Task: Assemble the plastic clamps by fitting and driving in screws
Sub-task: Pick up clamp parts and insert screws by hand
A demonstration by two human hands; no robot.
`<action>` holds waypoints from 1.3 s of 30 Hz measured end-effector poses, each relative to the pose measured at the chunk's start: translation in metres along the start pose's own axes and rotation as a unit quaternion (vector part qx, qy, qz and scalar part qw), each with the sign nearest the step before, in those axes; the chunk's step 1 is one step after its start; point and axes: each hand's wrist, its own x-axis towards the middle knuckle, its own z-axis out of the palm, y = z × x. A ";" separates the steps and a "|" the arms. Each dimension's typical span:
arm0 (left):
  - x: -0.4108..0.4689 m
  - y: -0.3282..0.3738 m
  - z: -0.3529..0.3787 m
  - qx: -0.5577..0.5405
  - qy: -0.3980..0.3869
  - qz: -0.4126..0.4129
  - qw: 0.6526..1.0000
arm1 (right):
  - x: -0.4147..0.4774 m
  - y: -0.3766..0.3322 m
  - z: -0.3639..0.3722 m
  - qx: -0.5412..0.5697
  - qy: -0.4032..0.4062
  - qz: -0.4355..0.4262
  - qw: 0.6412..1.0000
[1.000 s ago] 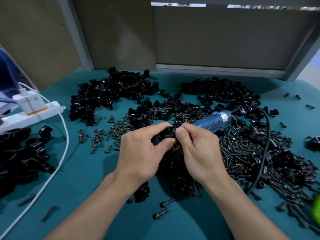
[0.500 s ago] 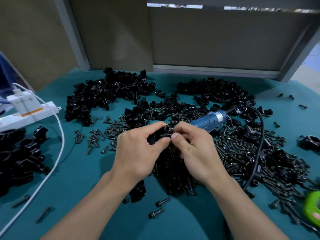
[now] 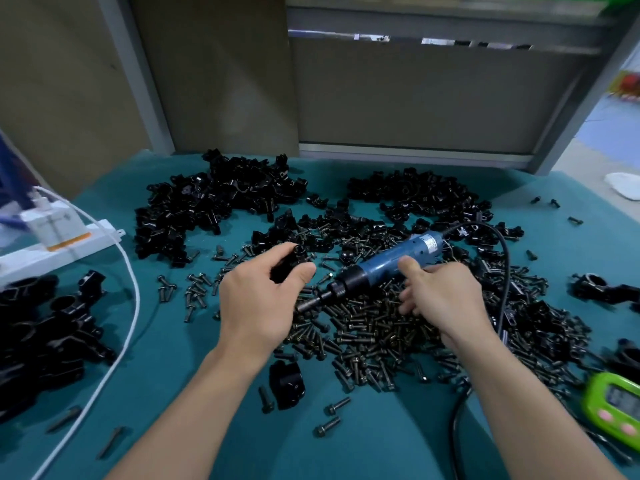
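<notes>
Our left hand (image 3: pixel 263 299) pinches the clamp (image 3: pixel 289 268), thumb against fingers, at its 1 o'clock. Our right hand (image 3: pixel 443 299) hovers with fingers spread, thumb touching the screwdriver (image 3: pixel 391 265) at 11 o'clock.

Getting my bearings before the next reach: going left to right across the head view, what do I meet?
White power strip → left hand, gripping a black clamp → right hand → green timer.
</notes>
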 end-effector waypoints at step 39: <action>-0.015 0.012 -0.002 0.043 -0.144 -0.013 0.989 | 0.030 -0.018 0.004 0.715 -0.004 0.128 0.688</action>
